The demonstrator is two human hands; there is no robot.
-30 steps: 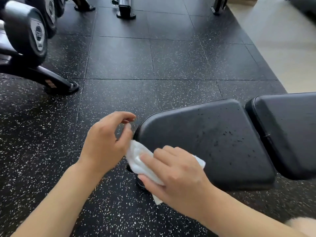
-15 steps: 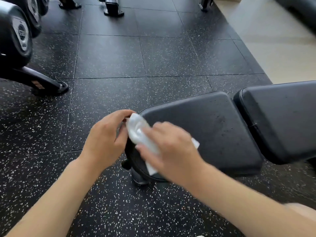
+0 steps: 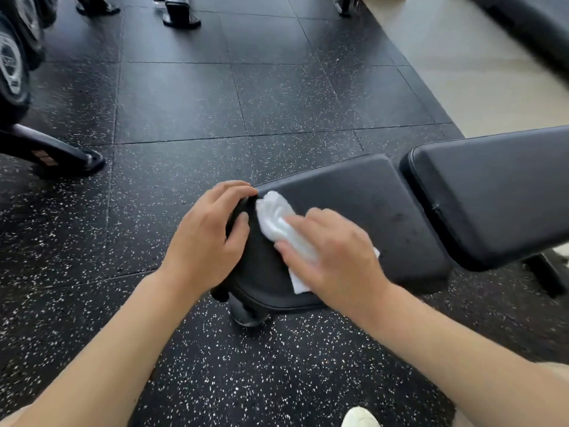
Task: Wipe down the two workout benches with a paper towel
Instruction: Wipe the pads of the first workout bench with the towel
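One bench under way. Right hand [image 3: 335,254] presses crumpled white paper towel [image 3: 278,224] flat-fingered onto black padded seat pad [image 3: 354,211]; left hand [image 3: 207,238] grips its 9 o'clock end. Black backrest pad [image 3: 492,192] at 3 o'clock, second bench apparently left.

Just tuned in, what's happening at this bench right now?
A person is wiping a black workout bench in a gym. The right hand presses a white paper towel flat on the seat pad near its narrow end. The left hand grips that end's edge. The longer back pad to the right is untouched at this moment. A weight rack stands on the speckled rubber floor to the left.
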